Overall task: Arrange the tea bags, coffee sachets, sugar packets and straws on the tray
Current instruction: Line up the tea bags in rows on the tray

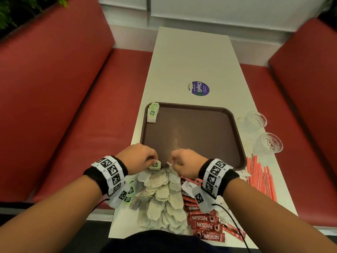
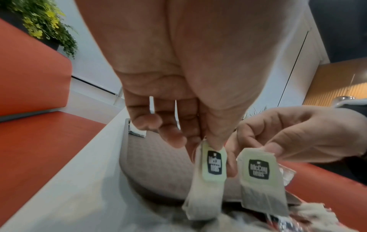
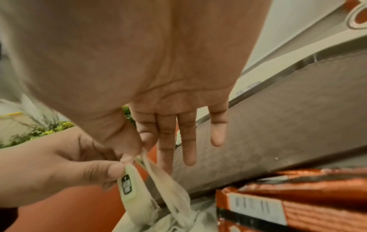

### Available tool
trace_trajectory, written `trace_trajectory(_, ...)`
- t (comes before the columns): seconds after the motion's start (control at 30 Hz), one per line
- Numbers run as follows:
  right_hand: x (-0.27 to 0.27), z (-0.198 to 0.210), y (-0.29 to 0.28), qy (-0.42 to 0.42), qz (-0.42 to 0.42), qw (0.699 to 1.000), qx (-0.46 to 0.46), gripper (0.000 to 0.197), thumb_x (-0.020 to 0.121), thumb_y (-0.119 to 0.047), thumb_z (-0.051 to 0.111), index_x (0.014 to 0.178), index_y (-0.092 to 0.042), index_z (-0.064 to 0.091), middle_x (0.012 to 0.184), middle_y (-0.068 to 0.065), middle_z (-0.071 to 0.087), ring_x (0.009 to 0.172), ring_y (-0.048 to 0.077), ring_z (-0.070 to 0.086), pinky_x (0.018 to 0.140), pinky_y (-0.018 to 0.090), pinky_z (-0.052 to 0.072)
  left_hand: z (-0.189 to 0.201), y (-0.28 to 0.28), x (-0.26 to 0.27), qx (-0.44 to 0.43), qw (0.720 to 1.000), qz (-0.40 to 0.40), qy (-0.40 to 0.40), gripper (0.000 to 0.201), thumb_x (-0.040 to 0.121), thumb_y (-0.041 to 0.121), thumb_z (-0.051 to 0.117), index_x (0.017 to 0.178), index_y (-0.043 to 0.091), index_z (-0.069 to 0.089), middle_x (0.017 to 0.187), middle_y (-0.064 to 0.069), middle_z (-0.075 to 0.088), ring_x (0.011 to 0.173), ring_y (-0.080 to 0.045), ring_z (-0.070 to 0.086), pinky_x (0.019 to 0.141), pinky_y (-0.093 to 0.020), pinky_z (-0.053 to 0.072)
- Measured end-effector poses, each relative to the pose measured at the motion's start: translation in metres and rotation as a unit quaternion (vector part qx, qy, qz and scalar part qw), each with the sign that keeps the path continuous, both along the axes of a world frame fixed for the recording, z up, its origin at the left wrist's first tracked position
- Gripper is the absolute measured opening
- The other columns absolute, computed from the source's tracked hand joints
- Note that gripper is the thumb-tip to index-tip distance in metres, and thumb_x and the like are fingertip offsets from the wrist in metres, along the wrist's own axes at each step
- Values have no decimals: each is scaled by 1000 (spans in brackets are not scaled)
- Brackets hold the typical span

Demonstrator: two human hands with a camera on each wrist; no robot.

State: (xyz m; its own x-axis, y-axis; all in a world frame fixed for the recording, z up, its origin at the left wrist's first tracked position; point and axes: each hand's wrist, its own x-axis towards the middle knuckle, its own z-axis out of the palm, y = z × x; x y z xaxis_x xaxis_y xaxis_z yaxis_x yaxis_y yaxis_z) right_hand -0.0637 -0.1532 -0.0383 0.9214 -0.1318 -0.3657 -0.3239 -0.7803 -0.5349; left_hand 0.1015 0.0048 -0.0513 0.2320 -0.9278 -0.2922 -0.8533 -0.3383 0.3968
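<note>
Tea-bag step in hand, judging by layout. Left hand (image 1: 138, 157) pinching one tea bag (image 2: 208, 177) by its green tag, thumb on top; remaining fingers curled, nothing else held. Right hand (image 1: 186, 164) pinching second tea bag (image 2: 260, 180) at top edge between thumb and index, other three fingers straight and free in right wrist view. Both grips close together, bags hanging side by side, just apart, right above loose tea bag pile (image 1: 162, 196) on worktop (image 1: 191, 57).

Tray (image 1: 237, 136) directly beyond both grips, near rim almost under knuckles, floor mostly bare. Small stack of placed tea bags (image 1: 153, 114) far ahead of left grip, at tray's far left corner. Coffee sachets (image 1: 206, 225) below and behind right grip, beside pile. Straws (image 1: 260, 178) out to right of right grip, off tray. White packets (image 1: 189, 185) under right wrist, probably sugar, unclear.

Next move likely: free both bags from pile, strings possibly tangled, then carry forward and left to corner stack, tags aligned. Sachets, sugar, straws not yet on tray.
</note>
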Motion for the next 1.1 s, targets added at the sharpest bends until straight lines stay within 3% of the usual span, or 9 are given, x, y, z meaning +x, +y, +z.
trace_trajectory(0.17, 5, 2, 3, 3, -60, 994, 93, 24, 99, -16, 41, 78, -26, 41, 80, -14, 60, 66, 9, 54, 63, 29, 44, 10, -2, 2, -45, 999, 16, 12, 11, 95, 37, 60, 99, 33, 69, 80, 16, 66, 75, -5, 60, 73, -29, 52)
trace_trajectory(0.23, 7, 2, 3, -9, -83, 989, 123, 19, 99, -15, 38, 81, -21, 40, 82, -8, 70, 69, 17, 61, 67, 37, 50, 13, -2, 2, -53, 998, 19, 18, 11, 95, 37, 61, 99, 32, 70, 79, 17, 65, 75, -4, 60, 73, -29, 52)
trace_trajectory(0.33, 10, 1, 1, -26, -116, 984, 131, 13, 97, -17, 37, 84, -20, 37, 74, 3, 60, 65, 22, 53, 70, 46, 51, 19, -2, 3, -64, 997, 25, 19, 12, 96, 36, 60, 100, 32, 70, 76, 18, 63, 71, 0, 57, 70, -27, 49)
trace_trajectory(0.43, 11, 0, -1, -38, -122, 979, 157, 3, 94, -20, 42, 95, -17, 41, 78, 4, 51, 68, 18, 45, 67, 41, 44, 23, -3, 4, -81, 996, 40, 19, 11, 97, 34, 60, 100, 31, 71, 69, 19, 58, 65, 3, 52, 64, -22, 41)
trace_trajectory(0.57, 17, -4, -4, -26, -85, 987, 132, 29, 86, -28, 61, 110, -25, 46, 89, 0, 62, 78, 21, 62, 73, 39, 53, 26, -5, 3, -99, 994, 41, 30, 10, 96, 36, 61, 99, 33, 70, 70, 18, 60, 66, 3, 54, 63, -23, 41)
trace_trajectory(0.67, 22, -8, -5, -41, -62, 993, 96, 26, 84, -33, 67, 105, -25, 54, 97, -1, 65, 87, 20, 64, 79, 40, 56, 29, -8, 2, -113, 991, 44, 53, 10, 96, 36, 61, 99, 35, 71, 74, 16, 65, 70, 0, 58, 66, -27, 50)
trace_trajectory(0.83, 29, -11, -11, -86, -57, 993, 65, 14, 92, -30, 64, 88, -18, 59, 78, -4, 60, 72, 15, 56, 67, 35, 48, 35, -16, 3, -148, 985, 46, 70, 9, 95, 34, 63, 98, 34, 72, 72, 20, 64, 68, 1, 57, 64, -20, 45)
trace_trajectory(0.93, 33, -11, -15, -108, -79, 987, 90, 15, 93, -33, 65, 89, -18, 63, 78, -4, 63, 73, 15, 59, 70, 38, 52, 32, -18, 6, -174, 975, 84, 108, 7, 89, 35, 72, 95, 32, 71, 67, 26, 59, 62, 1, 52, 59, -12, 37)
trace_trajectory(1.1, 43, -12, -17, -145, -134, 969, 146, 16, 93, -35, 67, 97, -20, 65, 79, -1, 67, 68, 11, 60, 66, 38, 54, 18, -24, 16, -163, 965, 135, 153, 13, 85, 33, 77, 97, 28, 73, 69, 14, 63, 62, 1, 53, 61, -13, 40)
